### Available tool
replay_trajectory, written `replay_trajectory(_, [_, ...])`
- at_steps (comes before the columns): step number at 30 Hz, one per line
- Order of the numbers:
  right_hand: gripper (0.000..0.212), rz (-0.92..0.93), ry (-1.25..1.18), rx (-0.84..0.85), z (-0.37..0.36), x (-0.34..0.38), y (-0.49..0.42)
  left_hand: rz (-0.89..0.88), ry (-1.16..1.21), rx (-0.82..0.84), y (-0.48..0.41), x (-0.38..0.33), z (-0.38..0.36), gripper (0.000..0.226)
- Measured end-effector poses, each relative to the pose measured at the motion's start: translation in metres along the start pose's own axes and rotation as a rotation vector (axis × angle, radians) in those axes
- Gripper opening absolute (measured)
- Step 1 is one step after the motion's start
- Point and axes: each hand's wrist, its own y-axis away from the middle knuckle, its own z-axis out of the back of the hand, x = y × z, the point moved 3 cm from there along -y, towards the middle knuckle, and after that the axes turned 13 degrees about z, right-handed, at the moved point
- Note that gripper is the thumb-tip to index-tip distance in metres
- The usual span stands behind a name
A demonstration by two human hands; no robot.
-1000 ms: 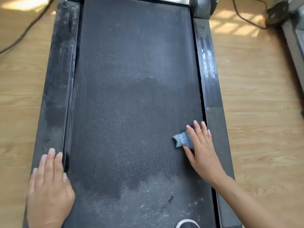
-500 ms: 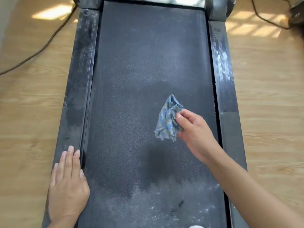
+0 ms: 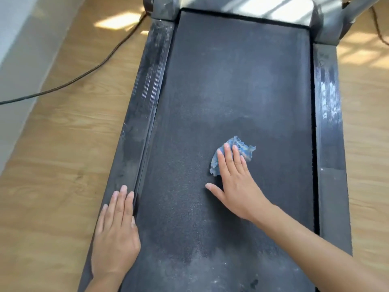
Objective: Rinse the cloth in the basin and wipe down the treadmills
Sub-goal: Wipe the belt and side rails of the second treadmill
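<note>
blue cloth [image 3: 242, 147] lies bunched on the treadmill belt [image 3: 231, 81], a little right of the middle. my right hand [image 3: 235, 186] presses flat on it, fingers straight, thumb spread left onto the belt. there's a dark damp patch around it and pale dust nearer me. my left hand [image 3: 115, 232] rests flat on the left side rail [image 3: 145, 98], fingers straight, holding nothing. a black cable [image 3: 84, 74] runs over the wooden floor [image 3: 63, 165], far left.

Right hand [image 3: 235, 186] flat on blue cloth [image 3: 242, 149], treadmill belt [image 3: 231, 81].
</note>
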Motion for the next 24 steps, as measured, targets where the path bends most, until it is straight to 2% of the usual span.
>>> replay_trajectory(4, [0.098, 0.105, 0.050, 0.066, -0.007, 0.005, -0.031, -0.020, -0.012, -0.005, 0.001, 0.002, 0.000, 0.062])
replay_trajectory(8, [0.096, 0.271, 0.085, 0.073, 0.001, 0.035, -0.113, -0.035, -0.011, -0.064, -0.001, 0.004, -0.002, 0.062])
replay_trajectory(10, [0.092, 0.295, 0.044, 0.084, 0.008, 0.054, -0.154, -0.036, -0.018, -0.087, -0.001, 0.005, -0.005, 0.061])
replay_trajectory(12, [0.080, 0.269, 0.047, 0.020, 0.019, 0.063, -0.183, -0.030, -0.005, -0.091, -0.002, 0.003, -0.006, 0.061])
replay_trajectory(15, [0.049, 0.204, 0.085, -0.138, 0.030, 0.063, -0.209, -0.020, -0.011, -0.089, -0.005, -0.001, -0.008, 0.062])
replay_trajectory(16, [0.047, 0.167, 0.107, -0.159, 0.028, 0.062, -0.214, -0.023, -0.013, -0.081, -0.005, -0.002, -0.007, 0.062])
replay_trajectory(19, [0.062, 0.083, 0.125, -0.117, 0.011, 0.061, -0.217, -0.039, -0.012, -0.066, -0.004, 0.004, -0.007, 0.061])
replay_trajectory(24, [0.068, 0.055, 0.069, -0.128, 0.004, 0.046, -0.206, -0.027, 0.012, -0.066, -0.004, 0.005, -0.007, 0.059])
